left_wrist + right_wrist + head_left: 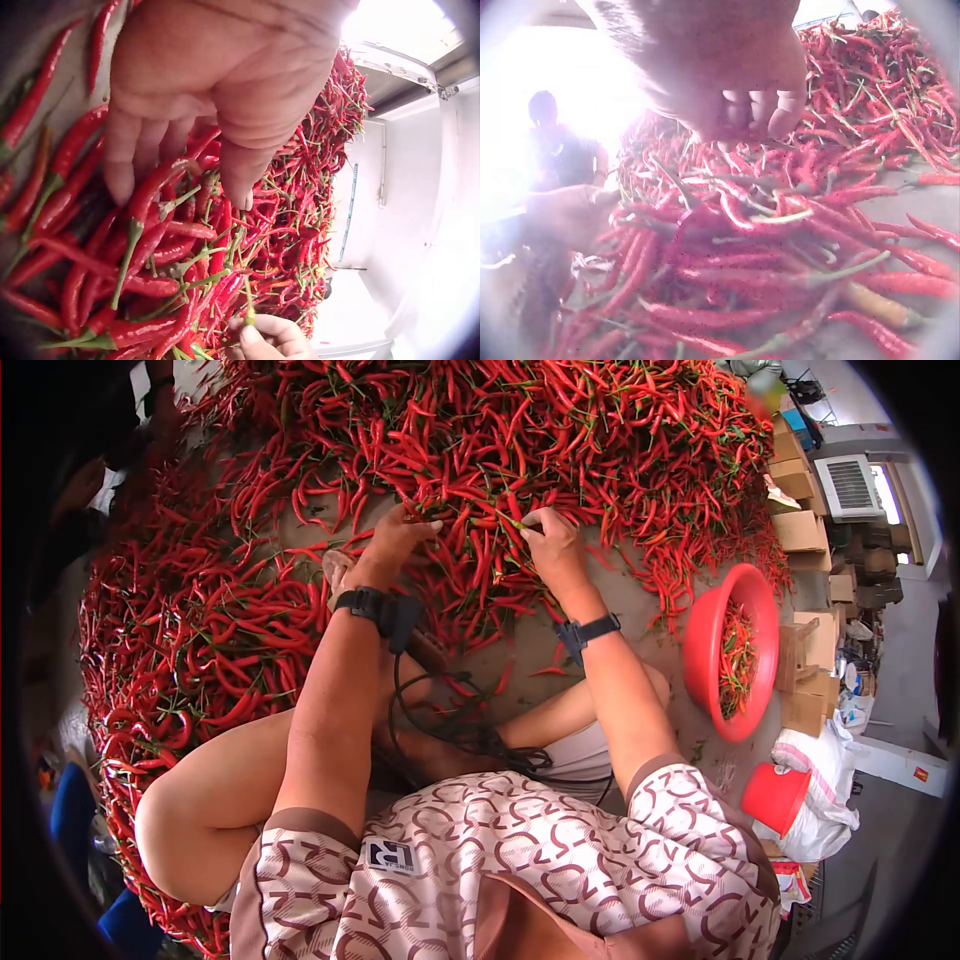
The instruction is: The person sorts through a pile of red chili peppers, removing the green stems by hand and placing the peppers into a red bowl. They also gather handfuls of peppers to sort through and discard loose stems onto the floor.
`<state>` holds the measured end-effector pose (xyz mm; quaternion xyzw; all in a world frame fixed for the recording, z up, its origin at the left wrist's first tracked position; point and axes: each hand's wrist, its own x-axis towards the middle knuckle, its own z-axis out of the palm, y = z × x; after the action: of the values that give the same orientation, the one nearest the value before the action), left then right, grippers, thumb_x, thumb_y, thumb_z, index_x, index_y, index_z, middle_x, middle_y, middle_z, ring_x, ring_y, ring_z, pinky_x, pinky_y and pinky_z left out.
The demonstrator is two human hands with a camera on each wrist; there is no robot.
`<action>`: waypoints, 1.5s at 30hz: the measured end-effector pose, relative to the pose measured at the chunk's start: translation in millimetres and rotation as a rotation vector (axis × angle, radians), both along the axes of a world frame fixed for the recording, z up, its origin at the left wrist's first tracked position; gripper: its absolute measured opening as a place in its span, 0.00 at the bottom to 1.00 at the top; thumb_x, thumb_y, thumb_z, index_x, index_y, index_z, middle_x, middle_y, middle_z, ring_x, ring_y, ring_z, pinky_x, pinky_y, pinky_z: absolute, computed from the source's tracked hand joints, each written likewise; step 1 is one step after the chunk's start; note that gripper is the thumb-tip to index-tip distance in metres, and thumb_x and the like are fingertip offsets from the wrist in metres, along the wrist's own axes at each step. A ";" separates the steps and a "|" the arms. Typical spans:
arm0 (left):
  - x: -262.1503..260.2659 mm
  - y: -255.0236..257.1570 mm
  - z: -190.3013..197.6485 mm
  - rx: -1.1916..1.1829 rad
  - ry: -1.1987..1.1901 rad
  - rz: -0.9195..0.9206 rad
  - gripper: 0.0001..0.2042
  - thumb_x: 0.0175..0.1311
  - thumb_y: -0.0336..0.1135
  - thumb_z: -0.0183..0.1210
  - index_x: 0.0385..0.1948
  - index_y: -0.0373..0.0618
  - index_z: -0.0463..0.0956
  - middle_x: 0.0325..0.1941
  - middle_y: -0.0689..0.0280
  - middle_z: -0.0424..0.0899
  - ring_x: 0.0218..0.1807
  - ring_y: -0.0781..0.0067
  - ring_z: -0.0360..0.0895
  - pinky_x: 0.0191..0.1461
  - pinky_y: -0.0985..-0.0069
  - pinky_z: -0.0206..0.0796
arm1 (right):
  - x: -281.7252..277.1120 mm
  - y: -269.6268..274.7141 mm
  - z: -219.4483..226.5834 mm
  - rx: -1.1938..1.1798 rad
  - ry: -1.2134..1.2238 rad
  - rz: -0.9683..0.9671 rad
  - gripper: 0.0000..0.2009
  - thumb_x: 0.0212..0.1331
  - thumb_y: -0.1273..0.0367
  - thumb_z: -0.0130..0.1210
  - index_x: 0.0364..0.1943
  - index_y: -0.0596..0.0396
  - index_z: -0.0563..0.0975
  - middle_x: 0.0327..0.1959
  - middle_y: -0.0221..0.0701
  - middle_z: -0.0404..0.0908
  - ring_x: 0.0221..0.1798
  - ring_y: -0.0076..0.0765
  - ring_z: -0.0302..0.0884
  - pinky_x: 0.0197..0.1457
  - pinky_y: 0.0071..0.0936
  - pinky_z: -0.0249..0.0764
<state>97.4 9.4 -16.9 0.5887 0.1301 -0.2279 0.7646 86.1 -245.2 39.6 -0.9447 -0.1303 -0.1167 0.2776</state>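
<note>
Red chillies [480, 550] are spread over the floor [530, 632] between and beyond both hands, heaped higher at the far side. A small green piece [250, 315] is pinched between thumb and fingers of the right hand [556, 545]; whether it is a stem or an unripe chilli cannot be told. The left hand [400, 543] is held over the near chillies with fingers extended, nothing clearly gripped. A light pinch is probably best used, so that skins are not split, and each piece should be drawn out lengthwise rather than tugged across its tangled neighbours, which can be parted by the left fingertips.
</note>
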 end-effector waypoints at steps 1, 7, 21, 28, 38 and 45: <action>0.9 0.6 0.2 0.002 -0.004 -0.004 0.21 0.59 0.34 0.61 0.56 0.49 0.69 0.39 0.67 0.81 0.38 0.70 0.79 0.38 0.66 0.75 | -5.6 3.1 12.7 0.079 0.021 0.005 0.10 0.46 0.74 0.63 0.33 0.57 0.76 0.32 0.35 0.79 0.38 0.45 0.76 0.41 0.38 0.73; 1.7 0.2 -5.1 -0.027 -0.014 0.029 0.21 0.55 0.33 0.65 0.52 0.47 0.71 0.37 0.66 0.80 0.36 0.71 0.79 0.34 0.68 0.76 | -43.8 16.8 72.7 0.254 -0.012 0.007 0.14 0.40 0.79 0.66 0.35 0.58 0.80 0.29 0.32 0.78 0.31 0.30 0.77 0.35 0.25 0.73; -7.4 2.9 3.2 -0.005 -0.032 0.026 0.20 0.57 0.33 0.63 0.53 0.48 0.72 0.37 0.69 0.80 0.37 0.74 0.77 0.35 0.68 0.74 | -95.8 22.3 125.6 0.746 0.168 -0.094 0.08 0.54 0.77 0.59 0.39 0.63 0.78 0.31 0.29 0.80 0.26 0.20 0.75 0.31 0.16 0.72; -5.0 2.4 -8.3 -0.041 -0.080 -0.021 0.18 0.58 0.34 0.62 0.51 0.48 0.73 0.37 0.70 0.79 0.37 0.73 0.77 0.35 0.68 0.74 | -109.8 0.5 131.7 1.617 0.479 -0.017 0.11 0.63 0.66 0.56 0.44 0.58 0.77 0.28 0.31 0.79 0.24 0.25 0.73 0.26 0.21 0.68; -8.4 3.9 -0.1 0.042 -0.013 -0.003 0.17 0.59 0.36 0.62 0.51 0.50 0.73 0.41 0.69 0.78 0.38 0.72 0.77 0.38 0.65 0.74 | -115.0 -16.5 113.2 1.974 0.543 0.230 0.15 0.65 0.70 0.50 0.54 0.54 0.73 0.49 0.31 0.79 0.52 0.35 0.77 0.61 0.43 0.71; -6.9 6.6 -5.3 0.050 -0.005 -0.065 0.16 0.61 0.40 0.59 0.51 0.52 0.72 0.39 0.70 0.78 0.37 0.72 0.77 0.42 0.65 0.72 | -116.0 -21.5 119.0 1.959 0.586 0.155 0.17 0.70 0.58 0.41 0.58 0.43 0.71 0.61 0.36 0.72 0.58 0.46 0.73 0.62 0.49 0.68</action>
<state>90.6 16.0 -22.2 0.6122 0.1144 -0.2479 0.7421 -29.9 -266.7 158.6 -0.2834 0.0345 0.0819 0.9549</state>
